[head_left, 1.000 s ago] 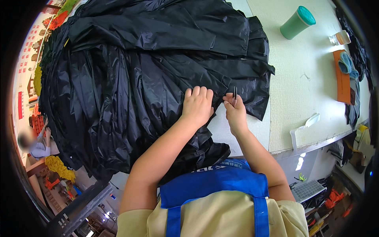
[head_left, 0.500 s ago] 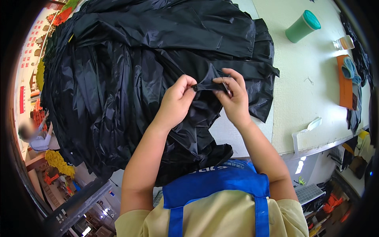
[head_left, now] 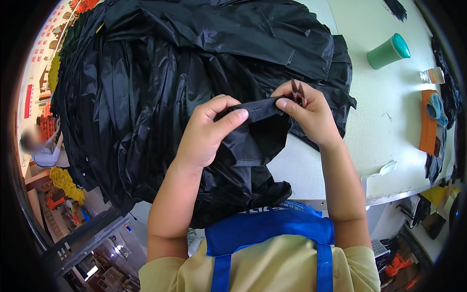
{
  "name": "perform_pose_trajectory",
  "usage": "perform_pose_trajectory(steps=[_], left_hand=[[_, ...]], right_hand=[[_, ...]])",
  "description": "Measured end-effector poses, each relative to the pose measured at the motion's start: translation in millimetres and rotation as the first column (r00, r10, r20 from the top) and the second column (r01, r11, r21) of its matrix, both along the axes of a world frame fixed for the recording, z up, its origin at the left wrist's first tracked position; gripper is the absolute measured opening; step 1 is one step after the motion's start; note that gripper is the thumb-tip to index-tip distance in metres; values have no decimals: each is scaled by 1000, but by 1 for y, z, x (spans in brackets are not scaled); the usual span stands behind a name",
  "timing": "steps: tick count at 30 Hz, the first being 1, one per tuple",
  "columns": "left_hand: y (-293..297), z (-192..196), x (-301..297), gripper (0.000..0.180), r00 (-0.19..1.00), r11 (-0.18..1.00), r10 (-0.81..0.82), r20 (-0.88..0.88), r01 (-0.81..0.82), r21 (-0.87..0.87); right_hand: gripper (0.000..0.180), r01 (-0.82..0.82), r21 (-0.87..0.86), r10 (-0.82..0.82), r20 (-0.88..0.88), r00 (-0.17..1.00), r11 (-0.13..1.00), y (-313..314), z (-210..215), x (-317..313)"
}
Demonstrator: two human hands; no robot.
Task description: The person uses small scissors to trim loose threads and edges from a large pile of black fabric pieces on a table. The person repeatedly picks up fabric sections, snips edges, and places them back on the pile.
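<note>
A large pile of shiny black fabric pieces (head_left: 151,107) spreads across the left and middle of the table. In front of me a folded black band (head_left: 262,110), the edge of one piece, stretches between my hands. My left hand (head_left: 206,127) pinches its left end, thumb on top. At the other end, my right hand (head_left: 314,111) grips the band between thumb and fingers. Thread snips (head_left: 297,92) sit in that same hand, their pointed tips upward and part of them hidden by the fingers. The rest of the piece hangs below the band.
A green lidded cup (head_left: 388,51), a small clear jar (head_left: 432,76) and an orange box (head_left: 428,121) with a blue rolled item stand on the right of the pale table (head_left: 360,146). A person (head_left: 46,146) is at the far left.
My hands have moved apart and now hold the band stretched and flatter. The snips in my right hand now point upward in plain view.
</note>
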State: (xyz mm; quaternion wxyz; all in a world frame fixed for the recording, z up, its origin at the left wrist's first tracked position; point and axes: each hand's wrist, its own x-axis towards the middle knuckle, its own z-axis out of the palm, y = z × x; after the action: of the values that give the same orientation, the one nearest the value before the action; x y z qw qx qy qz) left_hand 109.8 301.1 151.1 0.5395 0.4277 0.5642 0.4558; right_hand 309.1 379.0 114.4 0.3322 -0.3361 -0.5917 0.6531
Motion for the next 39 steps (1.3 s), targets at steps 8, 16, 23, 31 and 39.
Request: perform_pose_trajectory(steps=[8,16,23,31,39], left_hand=[[-1,10,7,16,956,994,86,281,-65,-84],[-2,10,1,20,914,989,77,399,-19,-147],[-1,11,3,21,901,988,59,429,7,-151],[-5,9,0,18,915,989,40,402,21,-146],[-11,6,6,24,582,735,376,-721,287,615]], right_hand=[[14,88,558,-199,141,970,825,-30,10,10],[34,236,534,-343,109,933,812,-33,5,-1],[30,299,563,-330,-48,943,770,-32,0,-16],[41,324,77,-305,-194,932,943,-24,-3,-2],[9,83,272,-55,-108,993,959,-19,11,-9]])
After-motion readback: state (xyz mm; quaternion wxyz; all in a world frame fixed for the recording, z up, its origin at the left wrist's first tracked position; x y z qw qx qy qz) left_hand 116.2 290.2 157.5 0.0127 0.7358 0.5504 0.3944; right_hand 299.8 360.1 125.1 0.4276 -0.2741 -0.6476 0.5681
